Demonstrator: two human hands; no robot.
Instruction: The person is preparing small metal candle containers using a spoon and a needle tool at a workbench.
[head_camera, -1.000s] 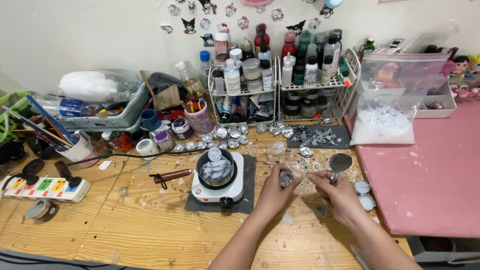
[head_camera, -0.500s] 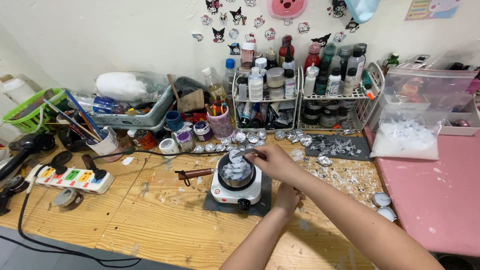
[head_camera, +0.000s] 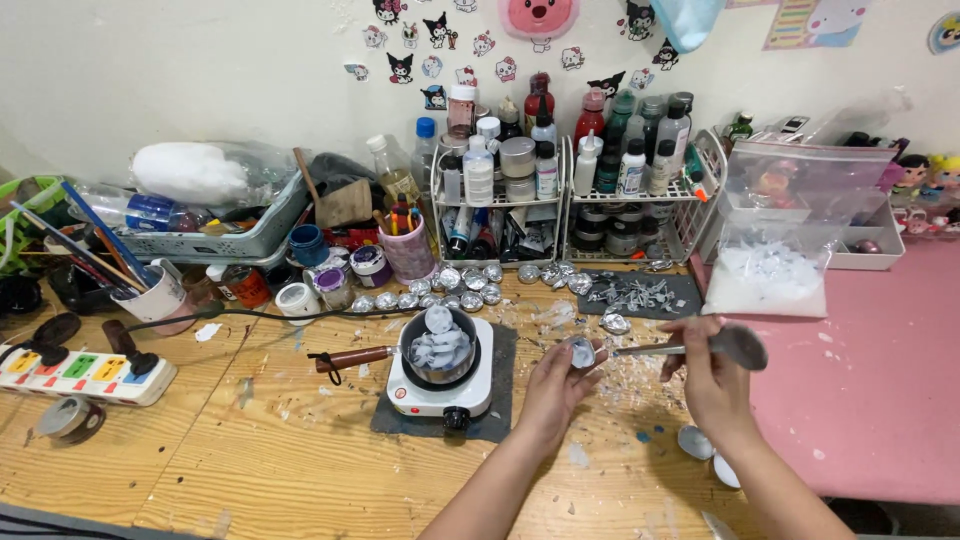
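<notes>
Left hand (head_camera: 556, 383) pinching small foil cup (head_camera: 581, 352), right hand (head_camera: 712, 378) gripping metal spoon (head_camera: 722, 346), beside small hotplate (head_camera: 441, 393)

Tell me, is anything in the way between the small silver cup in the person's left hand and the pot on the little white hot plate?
Nothing visible does. The left hand holds the small silver foil cup just right of the dark pot on the white hot plate, with only bare wooden tabletop and dark mat between.

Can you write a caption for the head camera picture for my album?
Left hand holds a small silver cup, right hand a spoon, beside a pan on a mini stove.
</notes>
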